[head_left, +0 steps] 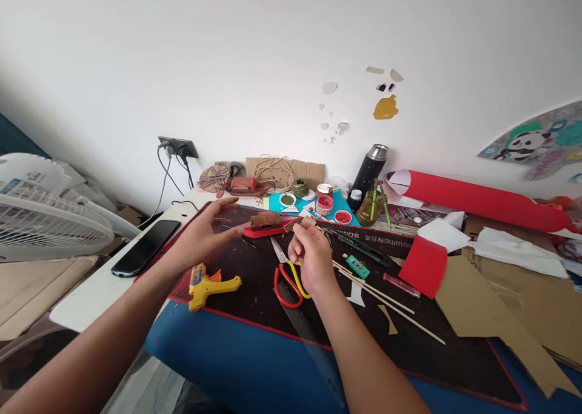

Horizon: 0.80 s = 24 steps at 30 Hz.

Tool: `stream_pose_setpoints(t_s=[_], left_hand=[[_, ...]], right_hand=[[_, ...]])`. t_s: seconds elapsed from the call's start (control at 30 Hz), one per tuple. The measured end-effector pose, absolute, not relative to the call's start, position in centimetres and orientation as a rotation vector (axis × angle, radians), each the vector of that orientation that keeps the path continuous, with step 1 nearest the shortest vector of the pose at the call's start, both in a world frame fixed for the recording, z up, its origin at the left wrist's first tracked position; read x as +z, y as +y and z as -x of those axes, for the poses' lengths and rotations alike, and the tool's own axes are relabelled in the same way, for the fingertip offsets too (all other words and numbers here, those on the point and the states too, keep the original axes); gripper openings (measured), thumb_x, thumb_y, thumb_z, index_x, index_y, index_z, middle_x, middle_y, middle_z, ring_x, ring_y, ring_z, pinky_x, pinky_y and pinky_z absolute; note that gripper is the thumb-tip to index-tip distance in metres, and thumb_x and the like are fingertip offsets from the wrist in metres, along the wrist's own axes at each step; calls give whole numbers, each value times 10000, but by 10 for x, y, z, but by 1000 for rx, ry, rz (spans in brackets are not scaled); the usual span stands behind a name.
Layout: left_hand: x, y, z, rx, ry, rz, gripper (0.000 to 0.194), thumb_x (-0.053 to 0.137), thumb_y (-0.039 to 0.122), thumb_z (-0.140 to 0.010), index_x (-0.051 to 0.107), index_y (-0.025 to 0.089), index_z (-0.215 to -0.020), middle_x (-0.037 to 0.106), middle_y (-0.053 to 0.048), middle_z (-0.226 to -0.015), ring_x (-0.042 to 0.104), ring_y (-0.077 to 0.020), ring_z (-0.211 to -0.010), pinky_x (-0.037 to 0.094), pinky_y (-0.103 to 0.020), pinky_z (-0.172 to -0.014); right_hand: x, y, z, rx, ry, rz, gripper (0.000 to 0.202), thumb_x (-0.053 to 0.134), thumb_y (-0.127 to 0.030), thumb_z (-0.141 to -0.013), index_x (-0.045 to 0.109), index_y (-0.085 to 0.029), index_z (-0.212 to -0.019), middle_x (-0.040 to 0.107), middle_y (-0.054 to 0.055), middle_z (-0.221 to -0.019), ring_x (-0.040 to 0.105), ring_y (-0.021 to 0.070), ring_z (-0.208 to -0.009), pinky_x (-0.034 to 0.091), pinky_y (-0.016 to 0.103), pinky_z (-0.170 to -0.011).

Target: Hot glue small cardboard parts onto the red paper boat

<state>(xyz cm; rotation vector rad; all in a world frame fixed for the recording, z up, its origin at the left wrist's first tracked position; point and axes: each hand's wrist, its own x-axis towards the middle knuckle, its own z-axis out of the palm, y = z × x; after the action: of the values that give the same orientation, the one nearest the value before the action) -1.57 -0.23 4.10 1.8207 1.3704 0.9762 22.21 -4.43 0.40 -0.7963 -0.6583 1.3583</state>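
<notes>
My left hand [210, 232] hovers over the left part of the black mat, its fingers spread and nothing in them. To its right lies a small brown roll [265, 221] on a red piece [254, 233]. My right hand [310, 250] has its fingers pinched round a small brown piece [292, 225] just right of the roll. Scissors [291, 279] with red and yellow handles lie open between my arms. Nearer the front edge, a yellow glue gun [211, 287] rests below my left hand.
Paint pots [324, 205] and a black flask [369, 170] stand at the back. Wooden sticks [386, 300], a green cutter [362, 248] and cardboard [473, 299] lie on the right. A phone [145, 248] and white fan [54, 214] are left.
</notes>
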Motion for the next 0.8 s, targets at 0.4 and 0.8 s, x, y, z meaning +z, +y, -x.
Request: stream_pose_setpoints(t_s=[0.4, 0.8], left_hand=[[-1, 56, 1, 362, 1358, -2292, 1139, 780, 532, -794, 258, 163, -1738, 525, -220, -1664, 540, -409, -1503, 450, -526, -1214], [-7, 61, -4, 397, 1374, -2255, 962, 716, 490, -822, 399, 190, -1679, 637, -152, -1574, 658, -398, -1374, 539, -470, -1112]], right_hand=[[-4, -44, -216, 1365, -663, 933, 383, 849, -461, -754, 551, -228, -815, 393, -149, -452, 397, 64, -363, 247, 197, -413], [-4, -42, -215, 1368, -629, 958, 343, 820, -426, -734, 550, -228, -808, 389, -152, -457, 378, 56, -364, 246, 202, -412]])
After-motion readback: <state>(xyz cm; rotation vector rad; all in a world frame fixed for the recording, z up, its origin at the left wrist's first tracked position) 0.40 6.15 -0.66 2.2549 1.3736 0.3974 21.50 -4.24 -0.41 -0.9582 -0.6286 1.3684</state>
